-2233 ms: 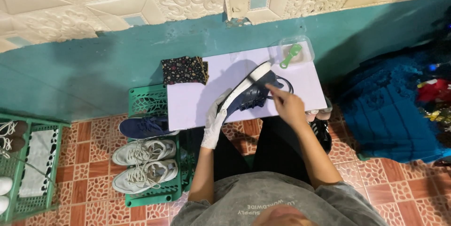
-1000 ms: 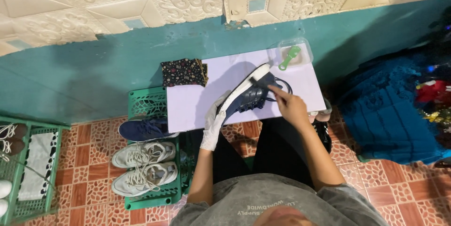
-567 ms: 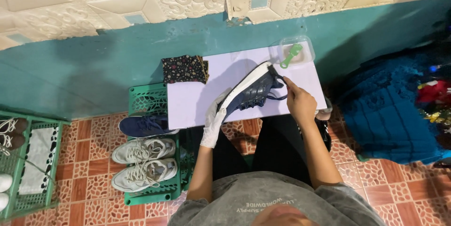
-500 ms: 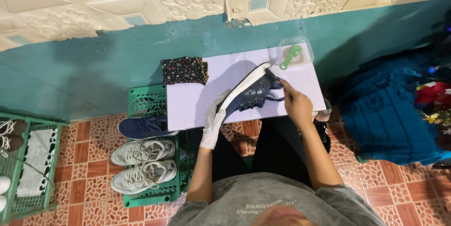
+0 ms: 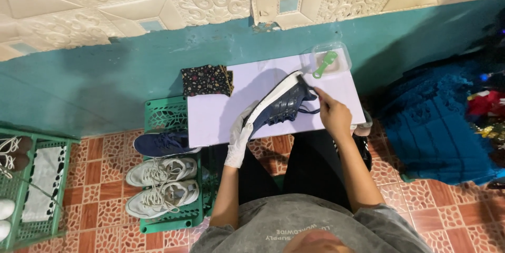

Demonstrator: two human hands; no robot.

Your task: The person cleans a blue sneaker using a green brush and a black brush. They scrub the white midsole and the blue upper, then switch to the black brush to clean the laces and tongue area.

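Listing by size, from the largest item down.

Table (image 5: 221,121): a low white surface set against the teal wall, carrying everything in hand.

Green crate (image 5: 168,116): stood on the tiled floor just left of the table; a pair of grey-white sneakers (image 5: 160,184) is kept on its near part, and a second navy shoe (image 5: 160,143) lies across it, touching the table's left edge.

Navy sneaker (image 5: 281,104): held tilted on its side above the table, white sole turned up and to the left, toe toward the far right corner, dark laces hanging loose below the upper.

Patterned dark cloth (image 5: 206,79): folded, at the table's far left corner, well apart from the sneaker.

Clear plastic tub (image 5: 330,62): at the far right corner, with a green brush (image 5: 325,64) resting in it, just beyond the sneaker's toe.

Left hand (image 5: 241,132): gloved in white, fingers closed around the heel end of the sneaker, steadying it.

Right hand (image 5: 332,113): bare, at the toe end, fingertips pinched at the sole's edge; whether something small is gripped between them cannot be told.

Handling note, as a judgement: the work is best done with the heel kept firmly clamped by the gloved hand so the sole stays presented upward, while the bare hand is moved in short strokes along the rim, and the loose laces are kept clear.
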